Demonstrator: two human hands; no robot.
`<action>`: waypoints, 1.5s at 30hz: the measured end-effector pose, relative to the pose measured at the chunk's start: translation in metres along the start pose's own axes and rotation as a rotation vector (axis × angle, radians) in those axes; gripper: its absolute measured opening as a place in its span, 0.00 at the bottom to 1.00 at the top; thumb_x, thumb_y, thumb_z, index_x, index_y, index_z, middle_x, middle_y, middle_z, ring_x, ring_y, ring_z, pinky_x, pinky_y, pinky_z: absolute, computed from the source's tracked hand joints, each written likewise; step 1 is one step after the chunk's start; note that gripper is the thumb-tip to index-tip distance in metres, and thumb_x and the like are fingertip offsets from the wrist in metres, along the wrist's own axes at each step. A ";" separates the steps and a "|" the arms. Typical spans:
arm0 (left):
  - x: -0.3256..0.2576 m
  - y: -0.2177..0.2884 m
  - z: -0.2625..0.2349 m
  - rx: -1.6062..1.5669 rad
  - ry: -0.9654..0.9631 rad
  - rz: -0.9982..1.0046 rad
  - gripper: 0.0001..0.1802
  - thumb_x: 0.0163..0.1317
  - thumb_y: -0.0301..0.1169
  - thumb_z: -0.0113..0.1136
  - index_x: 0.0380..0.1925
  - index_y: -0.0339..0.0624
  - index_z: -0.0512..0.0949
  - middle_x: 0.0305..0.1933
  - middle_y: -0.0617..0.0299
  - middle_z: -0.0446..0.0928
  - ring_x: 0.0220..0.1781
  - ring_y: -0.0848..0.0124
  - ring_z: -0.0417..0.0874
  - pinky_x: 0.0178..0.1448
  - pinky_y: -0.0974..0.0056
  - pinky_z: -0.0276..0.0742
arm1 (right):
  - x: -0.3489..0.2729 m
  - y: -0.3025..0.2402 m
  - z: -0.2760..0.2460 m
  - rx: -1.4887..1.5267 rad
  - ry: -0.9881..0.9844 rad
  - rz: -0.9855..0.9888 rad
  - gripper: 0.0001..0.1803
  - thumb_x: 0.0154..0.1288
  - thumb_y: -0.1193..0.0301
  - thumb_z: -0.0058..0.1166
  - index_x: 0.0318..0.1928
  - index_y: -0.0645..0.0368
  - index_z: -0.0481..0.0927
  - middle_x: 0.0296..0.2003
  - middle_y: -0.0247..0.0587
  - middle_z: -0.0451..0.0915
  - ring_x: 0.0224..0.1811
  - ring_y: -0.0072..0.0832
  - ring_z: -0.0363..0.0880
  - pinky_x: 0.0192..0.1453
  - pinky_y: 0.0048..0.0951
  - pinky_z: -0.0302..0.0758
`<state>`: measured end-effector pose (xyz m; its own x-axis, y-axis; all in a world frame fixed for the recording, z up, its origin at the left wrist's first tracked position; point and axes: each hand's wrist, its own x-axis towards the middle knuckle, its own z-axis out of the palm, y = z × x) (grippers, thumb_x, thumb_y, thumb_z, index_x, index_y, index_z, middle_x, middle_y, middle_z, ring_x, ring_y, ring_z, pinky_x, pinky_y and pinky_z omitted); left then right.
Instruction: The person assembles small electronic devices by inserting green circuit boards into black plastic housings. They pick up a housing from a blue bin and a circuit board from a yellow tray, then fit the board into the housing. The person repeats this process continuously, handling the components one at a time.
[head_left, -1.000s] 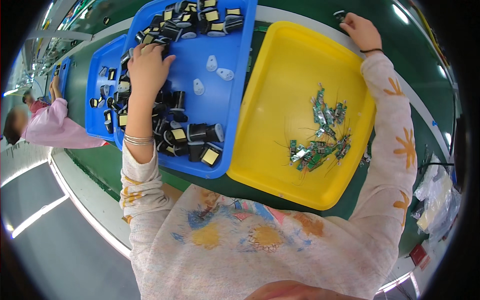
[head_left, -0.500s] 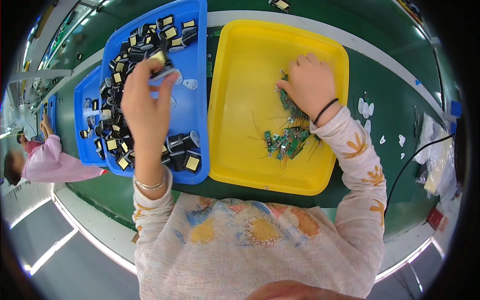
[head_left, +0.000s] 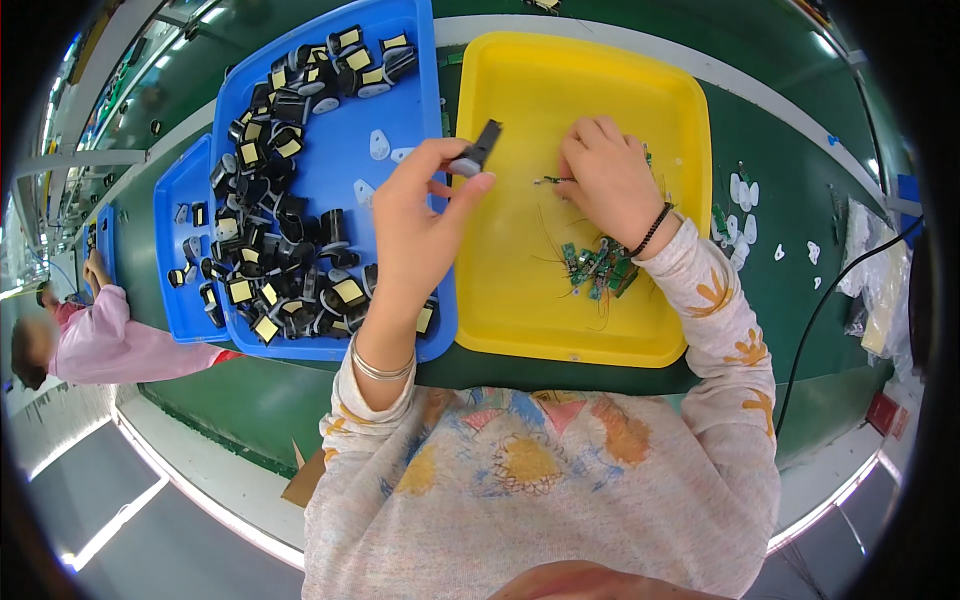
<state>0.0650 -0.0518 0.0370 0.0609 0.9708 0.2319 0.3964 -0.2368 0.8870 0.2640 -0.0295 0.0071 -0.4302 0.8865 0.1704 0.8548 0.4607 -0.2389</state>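
My left hand (head_left: pixel 418 225) pinches a black plastic housing with a grey end (head_left: pixel 476 152) between thumb and fingers, above the gap between the blue tray (head_left: pixel 350 190) and the yellow tray (head_left: pixel 500 260). Inside the yellow tray, my right hand (head_left: pixel 612 185) is closed on a small circuit board (head_left: pixel 547 181), of which only a thin end with wire shows past the fingertips. Below that hand lies a loose heap of green circuit boards (head_left: pixel 600 268) with fine wires. Many more black housings with pale yellow pads (head_left: pixel 290 225) fill the left part of the blue tray.
White teardrop-shaped pieces (head_left: pixel 379 145) lie in the blue tray, and others (head_left: pixel 745 195) on the green table to the right. A smaller blue tray (head_left: pixel 180 300) adjoins at left. A black cable (head_left: pixel 830 292) and plastic bags (head_left: pixel 875 275) are at right. A person in pink (head_left: pixel 120 340) sits far left.
My left hand has moved right, from over the blue tray toward the yellow tray, carrying the black housing. My right hand has lifted a circuit board slightly away from the heap.
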 end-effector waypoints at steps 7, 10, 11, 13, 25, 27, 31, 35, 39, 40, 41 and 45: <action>-0.009 0.004 0.003 -0.163 0.024 -0.116 0.12 0.49 0.20 0.61 0.36 0.33 0.75 0.34 0.60 0.77 0.37 0.75 0.78 0.33 0.73 0.74 | 0.005 -0.038 -0.039 0.675 0.340 -0.058 0.11 0.49 0.75 0.59 0.34 0.61 0.74 0.30 0.36 0.75 0.37 0.29 0.74 0.41 0.30 0.70; -0.013 0.005 0.009 -0.375 -0.029 -0.150 0.13 0.50 0.20 0.60 0.38 0.32 0.74 0.35 0.61 0.77 0.40 0.74 0.78 0.36 0.73 0.76 | -0.001 -0.065 -0.042 1.519 0.243 0.140 0.10 0.54 0.78 0.56 0.38 0.64 0.74 0.31 0.36 0.77 0.33 0.23 0.76 0.39 0.23 0.73; -0.016 0.007 0.012 -0.455 -0.047 -0.182 0.13 0.51 0.19 0.59 0.39 0.32 0.74 0.35 0.61 0.77 0.40 0.73 0.78 0.38 0.72 0.76 | -0.001 -0.065 -0.037 1.631 0.207 0.167 0.10 0.55 0.79 0.55 0.39 0.65 0.73 0.32 0.37 0.77 0.32 0.21 0.76 0.39 0.22 0.73; -0.018 0.009 0.012 -0.631 -0.100 -0.254 0.14 0.52 0.19 0.58 0.40 0.31 0.73 0.36 0.60 0.76 0.41 0.73 0.78 0.41 0.71 0.76 | 0.000 -0.064 -0.034 1.784 0.176 0.200 0.10 0.56 0.80 0.54 0.40 0.66 0.73 0.32 0.37 0.77 0.32 0.19 0.76 0.38 0.20 0.74; -0.019 0.004 0.012 -0.840 -0.092 -0.212 0.14 0.49 0.15 0.59 0.36 0.34 0.71 0.43 0.58 0.71 0.49 0.71 0.73 0.50 0.67 0.75 | -0.007 -0.048 -0.035 0.779 0.498 -0.062 0.07 0.46 0.80 0.61 0.27 0.64 0.76 0.22 0.39 0.76 0.21 0.25 0.76 0.24 0.19 0.72; -0.018 0.004 0.011 -0.827 -0.093 -0.197 0.13 0.48 0.15 0.60 0.35 0.35 0.70 0.43 0.58 0.70 0.48 0.71 0.73 0.50 0.66 0.75 | -0.006 -0.047 -0.034 0.717 0.492 -0.096 0.07 0.44 0.79 0.62 0.26 0.63 0.76 0.20 0.38 0.75 0.19 0.25 0.75 0.23 0.19 0.71; -0.019 0.005 0.011 -0.794 -0.072 -0.160 0.13 0.49 0.16 0.60 0.36 0.35 0.71 0.43 0.58 0.71 0.48 0.71 0.73 0.49 0.67 0.75 | -0.005 -0.048 -0.034 0.685 0.489 -0.115 0.07 0.44 0.79 0.62 0.25 0.62 0.76 0.19 0.38 0.75 0.18 0.25 0.75 0.21 0.20 0.70; -0.018 0.005 0.011 -0.723 -0.068 -0.140 0.14 0.49 0.17 0.61 0.36 0.35 0.71 0.43 0.58 0.71 0.47 0.71 0.74 0.49 0.66 0.75 | -0.005 -0.046 -0.031 0.672 0.499 -0.124 0.07 0.44 0.79 0.61 0.25 0.62 0.75 0.19 0.38 0.74 0.18 0.26 0.74 0.20 0.20 0.69; -0.018 0.006 0.012 -0.709 -0.065 -0.133 0.14 0.49 0.18 0.61 0.37 0.36 0.72 0.44 0.58 0.71 0.47 0.71 0.74 0.50 0.66 0.75 | -0.005 -0.046 -0.029 0.615 0.535 -0.151 0.08 0.42 0.80 0.61 0.25 0.62 0.75 0.18 0.38 0.73 0.17 0.28 0.73 0.19 0.22 0.68; -0.019 0.007 0.012 -0.710 -0.063 -0.133 0.14 0.49 0.18 0.61 0.37 0.36 0.72 0.44 0.58 0.71 0.47 0.71 0.74 0.50 0.66 0.74 | -0.005 -0.045 -0.029 0.613 0.536 -0.152 0.08 0.42 0.80 0.61 0.25 0.61 0.75 0.18 0.38 0.73 0.17 0.28 0.73 0.19 0.22 0.67; -0.019 0.007 0.012 -0.712 -0.062 -0.133 0.14 0.49 0.18 0.61 0.37 0.35 0.72 0.44 0.58 0.71 0.47 0.71 0.74 0.50 0.66 0.74 | -0.005 -0.046 -0.030 0.611 0.536 -0.154 0.08 0.42 0.79 0.61 0.25 0.61 0.75 0.18 0.38 0.73 0.17 0.28 0.72 0.19 0.23 0.67; -0.020 0.006 0.013 -0.748 -0.060 -0.134 0.12 0.50 0.18 0.60 0.36 0.35 0.71 0.44 0.57 0.70 0.47 0.71 0.74 0.50 0.66 0.73 | -0.006 -0.047 -0.032 0.625 0.514 -0.131 0.08 0.41 0.80 0.61 0.24 0.61 0.75 0.18 0.38 0.73 0.17 0.28 0.72 0.19 0.23 0.67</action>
<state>0.0777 -0.0717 0.0328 0.1145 0.9884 0.0997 -0.3213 -0.0581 0.9452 0.2354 -0.0584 0.0475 -0.1992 0.7635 0.6143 0.4221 0.6326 -0.6494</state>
